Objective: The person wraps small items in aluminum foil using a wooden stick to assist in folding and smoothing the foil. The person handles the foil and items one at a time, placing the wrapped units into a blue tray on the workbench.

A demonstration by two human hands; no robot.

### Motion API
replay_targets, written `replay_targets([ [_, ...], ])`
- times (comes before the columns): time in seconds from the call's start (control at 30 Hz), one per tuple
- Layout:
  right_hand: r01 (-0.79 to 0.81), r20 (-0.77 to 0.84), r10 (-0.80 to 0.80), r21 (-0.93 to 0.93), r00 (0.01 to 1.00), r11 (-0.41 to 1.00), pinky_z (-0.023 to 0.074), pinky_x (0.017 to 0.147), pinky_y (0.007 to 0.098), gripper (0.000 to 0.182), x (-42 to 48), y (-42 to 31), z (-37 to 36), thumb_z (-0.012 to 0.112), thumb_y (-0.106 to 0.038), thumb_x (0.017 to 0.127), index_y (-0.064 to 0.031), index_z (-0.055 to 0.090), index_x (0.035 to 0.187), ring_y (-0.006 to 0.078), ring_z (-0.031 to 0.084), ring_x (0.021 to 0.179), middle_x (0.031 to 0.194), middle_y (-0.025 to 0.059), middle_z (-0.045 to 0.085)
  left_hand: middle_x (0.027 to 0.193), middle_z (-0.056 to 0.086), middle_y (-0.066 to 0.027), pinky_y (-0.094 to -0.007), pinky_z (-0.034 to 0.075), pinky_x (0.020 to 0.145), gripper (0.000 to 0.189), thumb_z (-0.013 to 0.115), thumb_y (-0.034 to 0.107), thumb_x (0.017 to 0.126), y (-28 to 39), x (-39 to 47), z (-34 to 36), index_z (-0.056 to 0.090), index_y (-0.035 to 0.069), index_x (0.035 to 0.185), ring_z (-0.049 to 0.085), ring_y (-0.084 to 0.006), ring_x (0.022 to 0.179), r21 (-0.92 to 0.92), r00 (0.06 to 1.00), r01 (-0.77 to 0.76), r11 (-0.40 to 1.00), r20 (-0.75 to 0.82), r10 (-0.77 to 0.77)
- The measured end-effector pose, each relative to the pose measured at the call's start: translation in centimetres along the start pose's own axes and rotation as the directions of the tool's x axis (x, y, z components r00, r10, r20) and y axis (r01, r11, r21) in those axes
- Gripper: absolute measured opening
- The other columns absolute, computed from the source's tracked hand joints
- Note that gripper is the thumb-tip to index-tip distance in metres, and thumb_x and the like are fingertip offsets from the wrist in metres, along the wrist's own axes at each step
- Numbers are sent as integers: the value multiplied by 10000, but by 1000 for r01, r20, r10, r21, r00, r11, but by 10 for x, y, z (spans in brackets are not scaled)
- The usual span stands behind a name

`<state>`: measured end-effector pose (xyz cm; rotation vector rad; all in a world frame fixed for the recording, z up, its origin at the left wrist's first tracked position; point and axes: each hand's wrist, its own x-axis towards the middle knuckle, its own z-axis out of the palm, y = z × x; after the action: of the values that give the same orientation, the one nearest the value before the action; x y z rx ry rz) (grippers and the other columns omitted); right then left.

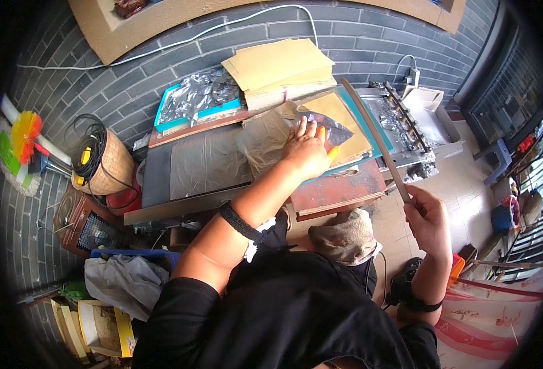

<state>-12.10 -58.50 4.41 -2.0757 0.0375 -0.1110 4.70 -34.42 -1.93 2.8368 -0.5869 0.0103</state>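
Note:
My left hand (306, 150) lies palm down on a dark, shiny foil-like sheet (338, 131), its fingers spread. Yellow covers, apparently finger cots, sit on two of its digits. Beneath the sheet is tan paper (331, 105), resting on a teal board (382, 136). Crumpled thin brownish paper (264, 138) spreads to the left of the hand. My right hand (428, 221) grips the near end of a long, narrow flat strip (375, 133), perhaps wood. The strip slants up and away over the board's right side; whether it touches the board cannot be told.
Behind the work stand a stack of tan paper (280, 64) and a blue tray (197, 97) of crumpled foil. A reddish board (340, 187) juts toward me. Right of the teal board is a metal rack (405, 115) with foil scraps. A woven basket (110, 161) holds black cable at left.

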Motion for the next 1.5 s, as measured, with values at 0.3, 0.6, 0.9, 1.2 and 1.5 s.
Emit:
replay_targets([
  [0.3, -56, -25, 57, 39, 998, 998, 395, 540, 229, 338, -20, 24, -23, 592, 67, 806, 43, 605, 1143, 66, 483, 586, 673, 7, 545, 1508, 269, -196, -516, 109, 1156, 635, 465, 476, 935, 25, -14, 5, 382, 71, 1417, 145, -378, 1427, 54, 990, -131, 990, -52, 133],
  [0.6, -79, 290, 59, 61, 955, 995, 384, 491, 207, 325, -24, 29, -10, 559, 46, 837, 61, 582, 1162, 38, 485, 562, 680, -17, 544, 1428, 410, -196, -505, 183, 1142, 614, 486, 459, 927, -37, -44, -8, 449, 15, 1351, 277, -365, 1387, 41, 965, 83, 996, -252, -70],
  [0.9, -155, 261, 133, 68, 956, 986, 448, 555, 266, 307, -10, 27, -2, 604, 13, 821, 57, 605, 1125, 84, 513, 600, 674, 58, 578, 1486, 340, -164, -487, 108, 1159, 600, 383, 502, 953, -79, -72, -6, 440, 101, 1395, 191, -347, 1423, 144, 951, 306, 941, -84, -297],
  [1.2, -234, 267, 162, 262, 950, 936, 388, 492, 216, 289, 2, 23, 6, 565, 3, 863, 57, 596, 1145, 49, 471, 558, 678, -6, 547, 1478, 364, -147, -484, 107, 1158, 591, 409, 493, 945, -84, -73, -3, 445, 111, 1396, 190, -330, 1427, 110, 946, 317, 942, -113, -305],
  [1.5, -316, 263, 191, 611, 946, 726, 339, 442, 185, 309, 5, 38, 7, 528, 28, 872, 73, 555, 1176, 32, 435, 503, 671, -19, 520, 1472, 369, -154, -490, 104, 1157, 584, 423, 487, 944, -87, -75, -4, 449, 111, 1390, 190, -335, 1425, 106, 944, 323, 940, -111, -312],
])
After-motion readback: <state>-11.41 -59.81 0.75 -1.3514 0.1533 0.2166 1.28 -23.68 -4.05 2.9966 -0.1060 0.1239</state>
